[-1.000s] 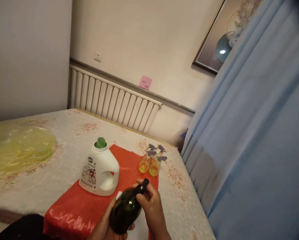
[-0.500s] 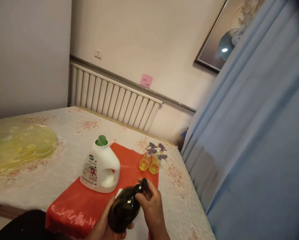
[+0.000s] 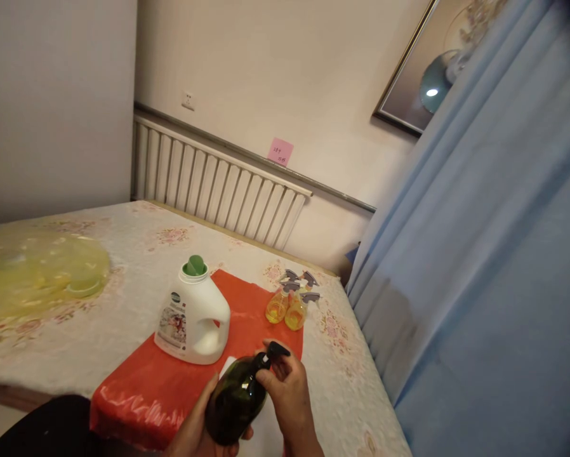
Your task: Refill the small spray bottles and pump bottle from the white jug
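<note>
The bed has a white cover printed with pink flower sprays, and a pale strip runs along its far edge. Toward the left edge lies a translucent yellow plastic bag. A glossy red sheet stretches from the near edge toward the far right corner. On it stand a white jug and, closer to that corner, clustered spray bottles; the rear bottles' bases are hidden.
</note>
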Demonstrator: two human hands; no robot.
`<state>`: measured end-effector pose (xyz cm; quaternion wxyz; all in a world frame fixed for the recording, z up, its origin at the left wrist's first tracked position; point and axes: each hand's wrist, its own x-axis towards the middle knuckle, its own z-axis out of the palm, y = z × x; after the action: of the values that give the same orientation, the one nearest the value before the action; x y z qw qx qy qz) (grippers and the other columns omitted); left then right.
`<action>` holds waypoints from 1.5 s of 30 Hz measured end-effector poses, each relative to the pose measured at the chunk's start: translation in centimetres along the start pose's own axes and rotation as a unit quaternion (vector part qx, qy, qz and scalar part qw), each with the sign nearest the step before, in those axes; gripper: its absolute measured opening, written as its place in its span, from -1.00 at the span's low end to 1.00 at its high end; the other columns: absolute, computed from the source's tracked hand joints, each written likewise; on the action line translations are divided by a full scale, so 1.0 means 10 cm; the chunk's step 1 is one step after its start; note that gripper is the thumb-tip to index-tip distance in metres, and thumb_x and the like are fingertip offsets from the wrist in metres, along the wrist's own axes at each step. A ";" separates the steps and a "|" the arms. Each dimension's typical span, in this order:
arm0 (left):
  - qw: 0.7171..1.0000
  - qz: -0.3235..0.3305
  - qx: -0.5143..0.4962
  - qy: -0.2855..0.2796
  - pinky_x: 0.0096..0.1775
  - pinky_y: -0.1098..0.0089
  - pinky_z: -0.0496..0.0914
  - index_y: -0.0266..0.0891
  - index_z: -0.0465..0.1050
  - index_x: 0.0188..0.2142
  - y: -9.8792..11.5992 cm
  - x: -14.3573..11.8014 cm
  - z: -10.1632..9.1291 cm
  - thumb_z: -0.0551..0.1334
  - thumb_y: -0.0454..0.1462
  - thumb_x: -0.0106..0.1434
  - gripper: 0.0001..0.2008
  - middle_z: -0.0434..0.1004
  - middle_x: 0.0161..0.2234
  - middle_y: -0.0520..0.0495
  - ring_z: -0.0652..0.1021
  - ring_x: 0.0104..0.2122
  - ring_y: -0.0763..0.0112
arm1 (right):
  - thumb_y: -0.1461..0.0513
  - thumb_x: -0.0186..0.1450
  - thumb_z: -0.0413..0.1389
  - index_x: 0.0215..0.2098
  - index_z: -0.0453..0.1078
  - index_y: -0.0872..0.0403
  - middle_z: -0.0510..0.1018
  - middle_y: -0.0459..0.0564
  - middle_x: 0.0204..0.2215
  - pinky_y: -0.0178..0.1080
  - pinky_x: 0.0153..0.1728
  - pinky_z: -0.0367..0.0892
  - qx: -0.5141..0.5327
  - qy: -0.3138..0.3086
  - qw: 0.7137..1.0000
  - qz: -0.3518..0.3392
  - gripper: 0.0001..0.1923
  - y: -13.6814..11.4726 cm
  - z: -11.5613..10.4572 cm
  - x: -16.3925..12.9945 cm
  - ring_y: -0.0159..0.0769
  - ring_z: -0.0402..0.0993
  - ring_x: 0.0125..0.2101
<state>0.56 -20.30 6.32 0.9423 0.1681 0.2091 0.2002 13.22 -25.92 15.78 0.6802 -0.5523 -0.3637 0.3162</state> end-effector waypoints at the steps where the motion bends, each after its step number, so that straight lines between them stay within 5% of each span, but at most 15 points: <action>1: 1.000 0.004 0.005 -0.001 -0.61 0.44 0.35 -0.35 0.43 -0.01 0.00 0.00 -0.01 0.16 0.07 0.28 -0.47 0.67 -0.33 -0.28 0.63 -0.51 0.16 | 0.34 -0.01 0.22 -0.08 0.47 0.10 0.66 0.04 -0.21 -0.08 0.01 0.41 0.020 -0.032 0.999 0.000 -0.52 -0.01 -0.01 0.00 -0.07 0.57 -0.11; 4: 1.000 0.003 0.010 -0.002 -0.60 0.44 0.35 -0.35 0.42 0.00 0.00 0.02 -0.04 0.16 0.08 0.28 -0.45 0.66 -0.34 -0.29 0.63 -0.51 0.16 | 0.28 0.07 0.21 0.03 0.40 0.10 0.63 0.07 -0.11 -0.04 0.06 0.37 0.057 -0.084 0.995 -0.004 -0.49 -0.02 -0.02 -0.01 -0.06 0.53 -0.03; 7: 1.000 -0.002 0.003 -0.003 -0.59 0.44 0.35 -0.35 0.42 0.00 0.00 0.02 -0.04 0.16 0.08 0.28 -0.46 0.66 -0.31 -0.28 0.63 -0.51 0.17 | 0.36 -0.01 0.23 0.01 0.42 0.09 0.60 0.07 -0.05 -0.11 0.08 0.35 0.014 -0.032 0.999 0.001 -0.43 0.03 0.00 -0.01 -0.08 0.48 0.03; 11: 1.000 -0.005 0.001 0.003 -0.59 0.44 0.34 -0.34 0.42 0.00 -0.01 0.04 -0.07 0.17 0.08 0.27 -0.45 0.65 -0.30 -0.28 0.63 -0.51 0.16 | 0.42 -0.04 0.19 -0.18 0.48 0.09 0.63 -0.02 -0.22 -0.24 -0.08 0.43 -0.053 0.032 0.998 -0.018 -0.58 0.09 0.04 -0.01 -0.18 0.56 -0.16; 14: 1.000 -0.005 -0.002 0.010 -0.57 0.43 0.35 -0.35 0.40 0.02 -0.02 0.06 -0.11 0.18 0.08 0.26 -0.43 0.65 -0.30 -0.30 0.63 -0.49 0.16 | 0.38 0.02 0.17 -0.17 0.48 0.11 0.64 -0.02 -0.27 -0.22 -0.09 0.43 -0.034 0.019 0.999 -0.024 -0.63 0.06 0.03 -0.02 -0.19 0.56 -0.20; 18: 1.000 -0.001 -0.004 0.012 -0.57 0.42 0.35 -0.34 0.40 0.03 -0.02 0.09 -0.15 0.19 0.08 0.26 -0.43 0.65 -0.30 -0.27 0.63 -0.49 0.13 | 0.33 0.08 0.16 0.00 0.46 0.09 0.62 0.06 -0.10 -0.13 0.00 0.41 -0.012 -0.031 0.999 -0.026 -0.53 0.02 0.02 -0.03 -0.12 0.54 -0.07; 24: 1.000 -0.008 0.001 0.015 -0.57 0.44 0.31 -0.33 0.42 -0.01 -0.04 0.10 -0.17 0.19 0.11 0.24 -0.42 0.65 -0.28 -0.26 0.62 -0.49 0.14 | 0.38 0.02 0.19 -0.08 0.52 0.08 0.63 0.01 -0.15 -0.17 -0.01 0.41 -0.140 0.045 0.988 -0.039 -0.54 0.02 0.05 -0.03 -0.13 0.53 -0.09; 32: 1.000 -0.005 0.007 0.015 -0.57 0.44 0.30 -0.33 0.42 -0.01 0.00 0.08 -0.10 0.16 0.10 0.26 -0.43 0.65 -0.27 -0.25 0.62 -0.49 0.14 | 0.33 0.13 0.13 0.01 0.46 0.08 0.60 0.05 -0.05 -0.11 0.09 0.35 -0.076 -0.018 0.995 -0.058 -0.56 0.03 0.01 -0.04 -0.13 0.51 0.00; 39: 1.000 0.000 0.014 0.017 -0.57 0.43 0.30 -0.32 0.46 -0.07 -0.01 0.06 -0.12 0.17 0.13 0.24 -0.44 0.65 -0.30 -0.24 0.62 -0.50 0.15 | 0.37 0.03 0.19 -0.15 0.51 0.07 0.63 -0.01 -0.19 -0.21 -0.07 0.43 -0.160 0.038 0.985 -0.059 -0.62 -0.02 0.05 -0.05 -0.15 0.54 -0.13; 45: 1.000 -0.007 0.020 0.012 -0.56 0.43 0.33 -0.38 0.46 -0.05 0.03 0.02 -0.04 0.11 0.12 0.28 -0.41 0.65 -0.29 -0.30 0.62 -0.48 0.17 | 0.28 0.15 0.16 0.05 0.43 0.10 0.60 0.07 -0.04 -0.12 0.07 0.37 -0.078 0.010 0.996 -0.046 -0.53 -0.03 0.01 -0.08 -0.11 0.51 0.01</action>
<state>0.44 -19.89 6.06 0.9375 0.1833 0.2258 0.1912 12.71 -26.62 15.96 0.6520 -0.5897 -0.4057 0.2499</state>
